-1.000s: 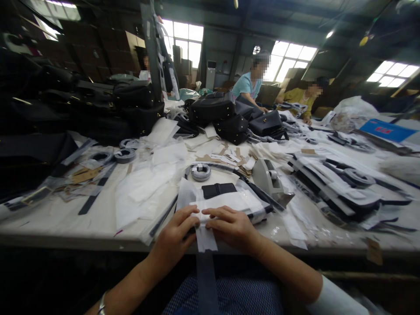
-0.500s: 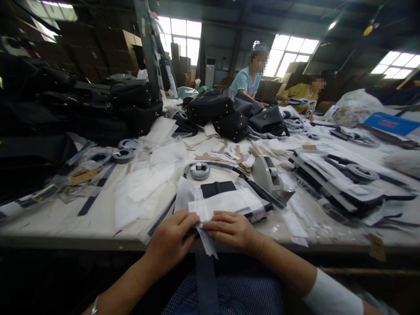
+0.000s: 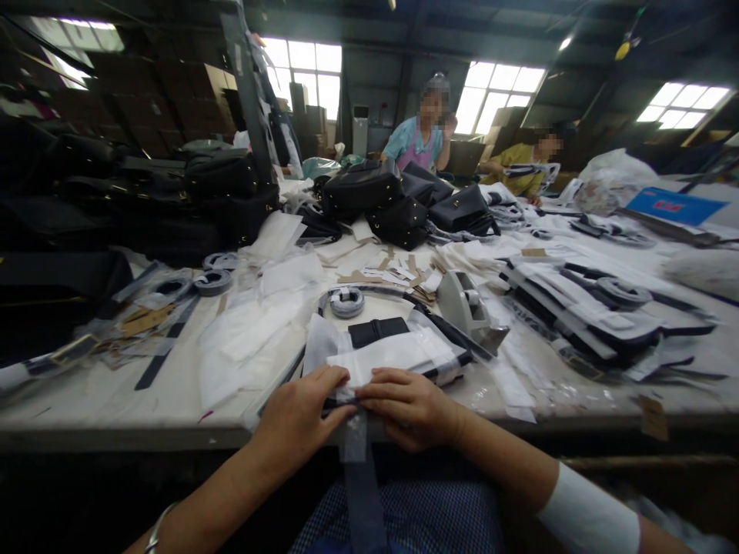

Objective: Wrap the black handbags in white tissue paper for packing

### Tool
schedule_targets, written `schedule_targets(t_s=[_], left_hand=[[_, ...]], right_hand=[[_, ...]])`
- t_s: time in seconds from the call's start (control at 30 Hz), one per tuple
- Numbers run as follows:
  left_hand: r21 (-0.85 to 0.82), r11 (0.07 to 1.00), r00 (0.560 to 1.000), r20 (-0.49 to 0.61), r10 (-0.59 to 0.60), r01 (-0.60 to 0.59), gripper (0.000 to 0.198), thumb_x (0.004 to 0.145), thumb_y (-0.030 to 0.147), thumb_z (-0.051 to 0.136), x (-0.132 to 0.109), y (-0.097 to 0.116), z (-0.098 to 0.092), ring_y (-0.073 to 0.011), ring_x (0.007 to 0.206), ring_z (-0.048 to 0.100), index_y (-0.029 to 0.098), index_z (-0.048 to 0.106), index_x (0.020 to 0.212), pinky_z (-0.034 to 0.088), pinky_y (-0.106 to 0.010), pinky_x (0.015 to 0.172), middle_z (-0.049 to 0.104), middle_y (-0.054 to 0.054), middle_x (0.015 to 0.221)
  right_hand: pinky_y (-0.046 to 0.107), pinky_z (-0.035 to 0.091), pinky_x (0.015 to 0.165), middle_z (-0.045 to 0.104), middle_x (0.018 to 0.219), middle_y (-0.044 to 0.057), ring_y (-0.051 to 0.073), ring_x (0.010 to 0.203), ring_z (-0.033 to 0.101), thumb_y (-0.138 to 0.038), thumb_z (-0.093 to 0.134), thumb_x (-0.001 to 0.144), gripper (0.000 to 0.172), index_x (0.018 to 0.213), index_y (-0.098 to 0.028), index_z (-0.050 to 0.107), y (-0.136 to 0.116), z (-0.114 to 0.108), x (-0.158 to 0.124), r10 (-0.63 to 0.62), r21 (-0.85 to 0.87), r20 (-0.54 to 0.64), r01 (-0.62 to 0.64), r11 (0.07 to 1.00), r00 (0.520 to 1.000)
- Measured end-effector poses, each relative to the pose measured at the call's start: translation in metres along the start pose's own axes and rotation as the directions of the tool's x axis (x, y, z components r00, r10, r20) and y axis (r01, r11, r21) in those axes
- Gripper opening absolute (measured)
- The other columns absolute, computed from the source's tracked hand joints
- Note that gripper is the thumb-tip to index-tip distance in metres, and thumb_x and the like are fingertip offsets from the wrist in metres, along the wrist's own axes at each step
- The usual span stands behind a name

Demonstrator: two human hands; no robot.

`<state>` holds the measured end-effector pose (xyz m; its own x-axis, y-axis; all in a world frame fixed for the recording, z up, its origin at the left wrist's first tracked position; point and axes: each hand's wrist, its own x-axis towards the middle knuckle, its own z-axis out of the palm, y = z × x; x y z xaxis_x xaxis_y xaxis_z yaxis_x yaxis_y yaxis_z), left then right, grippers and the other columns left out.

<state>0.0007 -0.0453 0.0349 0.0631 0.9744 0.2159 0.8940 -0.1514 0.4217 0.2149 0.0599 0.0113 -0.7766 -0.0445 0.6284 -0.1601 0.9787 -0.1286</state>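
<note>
Left hand (image 3: 300,404) and right hand (image 3: 416,406) half-curl over one flat white-wrapped bundle (image 3: 398,352), grip too hidden to tell; one oblong black pouch (image 3: 378,331) atop.

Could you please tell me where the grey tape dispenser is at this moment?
In the head view, the grey tape dispenser stands right of centre on the table, beyond the right hand and beside the wrapped bundle.

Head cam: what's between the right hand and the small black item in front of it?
A white sheet, seen in the head view; it lies between the right hand and the small black item.
</note>
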Motion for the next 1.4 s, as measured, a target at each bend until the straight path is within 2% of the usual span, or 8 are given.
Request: schedule_targets(t_s=[0.23, 0.37, 0.47, 0.73, 0.83, 1.03, 1.23, 1.4], left_hand=[[0.221, 0.974, 0.996, -0.068, 0.056, -0.040, 0.031, 0.082, 0.014, 0.064, -0.009, -0.001, 0.015, -0.0200, 0.077, 0.072, 0.027, 0.059, 0.109, 0.048, -0.026, 0.059, 0.071, 0.000, 0.099], [0.201, 0.973, 0.980, -0.141, 0.139, -0.109, 0.029, 0.086, 0.015, 0.062, -0.010, -0.008, 0.021, -0.0181, 0.079, 0.072, 0.025, 0.058, 0.113, 0.048, -0.024, 0.061, 0.071, 0.000, 0.100], [0.202, 0.969, 0.971, -0.158, 0.177, -0.144, 0.028, 0.087, 0.016, 0.063, -0.008, -0.014, 0.022, -0.0185, 0.076, 0.072, 0.025, 0.057, 0.113, 0.048, -0.025, 0.059, 0.071, 0.000, 0.098], [0.302, 0.951, 0.997, -0.016, 0.072, -0.064, 0.033, 0.083, 0.011, 0.067, 0.004, -0.005, 0.009, -0.0206, 0.074, 0.072, 0.025, 0.057, 0.111, 0.044, -0.027, 0.053, 0.070, 0.000, 0.103], [0.345, 0.938, 0.999, 0.020, 0.040, -0.044, 0.027, 0.082, 0.014, 0.069, 0.009, -0.001, 0.006, -0.0216, 0.070, 0.071, 0.025, 0.058, 0.104, 0.041, -0.027, 0.050, 0.070, 0.000, 0.099], [0.333, 0.941, 0.997, -0.033, 0.064, -0.049, 0.017, 0.086, 0.024, 0.068, 0.004, -0.006, 0.014, -0.0208, 0.069, 0.070, 0.024, 0.058, 0.100, 0.038, -0.026, 0.049, 0.069, 0.001, 0.093], [0.254, 0.966, 0.999, 0.022, 0.037, -0.041, 0.021, 0.086, 0.016, 0.065, 0.005, -0.011, 0.006, -0.0204, 0.079, 0.071, 0.025, 0.058, 0.104, 0.045, -0.026, 0.057, 0.069, 0.001, 0.102], [0.154, 0.984, 0.994, 0.073, 0.078, -0.088, 0.020, 0.089, 0.021, 0.063, 0.005, -0.011, -0.001, -0.0182, 0.083, 0.071, 0.026, 0.058, 0.107, 0.048, -0.025, 0.063, 0.069, 0.002, 0.104]], right_hand=[[0.032, 0.054, 0.087, 0.074, 0.098, 0.007, 0.016, 0.088, 0.066, -0.021, 0.057, 0.094, 0.010, 0.102, -0.018, 0.062, -0.005, 0.004, 0.012, 0.170, -0.003, 0.015, -0.170, 0.985, 0.985], [0.033, 0.052, 0.081, 0.070, 0.104, 0.009, 0.020, 0.088, 0.062, -0.038, 0.060, 0.094, 0.023, 0.104, -0.017, 0.060, -0.004, 0.008, 0.018, 0.300, -0.142, 0.067, -0.288, 0.947, 0.952], [0.032, 0.050, 0.079, 0.069, 0.101, 0.008, 0.022, 0.090, 0.059, -0.039, 0.060, 0.094, 0.023, 0.103, -0.018, 0.060, -0.001, 0.007, 0.025, 0.378, -0.243, 0.121, -0.342, 0.908, 0.918], [0.031, 0.044, 0.059, 0.064, 0.082, 0.006, 0.021, 0.076, 0.056, -0.024, 0.058, 0.095, 0.012, 0.089, -0.014, 0.061, 0.002, 0.006, 0.044, 0.291, -0.444, 0.283, -0.144, 0.884, 0.914], [0.031, 0.045, 0.061, 0.064, 0.083, 0.006, 0.021, 0.077, 0.055, -0.023, 0.058, 0.095, 0.011, 0.090, -0.014, 0.061, 0.003, 0.007, 0.043, 0.294, -0.441, 0.282, -0.148, 0.885, 0.913], [0.031, 0.047, 0.071, 0.066, 0.092, 0.006, 0.021, 0.085, 0.056, -0.044, 0.061, 0.093, 0.028, 0.096, -0.016, 0.060, 0.004, 0.003, 0.037, 0.360, -0.321, 0.243, -0.275, 0.906, 0.901], [0.028, 0.042, 0.063, 0.065, 0.090, 0.004, 0.020, 0.085, 0.056, -0.030, 0.064, 0.092, 0.013, 0.093, -0.018, 0.059, 0.001, 0.005, 0.047, 0.431, -0.416, 0.292, -0.293, 0.861, 0.854], [0.029, 0.040, 0.059, 0.063, 0.087, 0.004, 0.019, 0.079, 0.055, -0.023, 0.061, 0.093, 0.005, 0.092, -0.018, 0.059, 0.001, 0.008, 0.049, 0.395, -0.451, 0.293, -0.239, 0.860, 0.871]])
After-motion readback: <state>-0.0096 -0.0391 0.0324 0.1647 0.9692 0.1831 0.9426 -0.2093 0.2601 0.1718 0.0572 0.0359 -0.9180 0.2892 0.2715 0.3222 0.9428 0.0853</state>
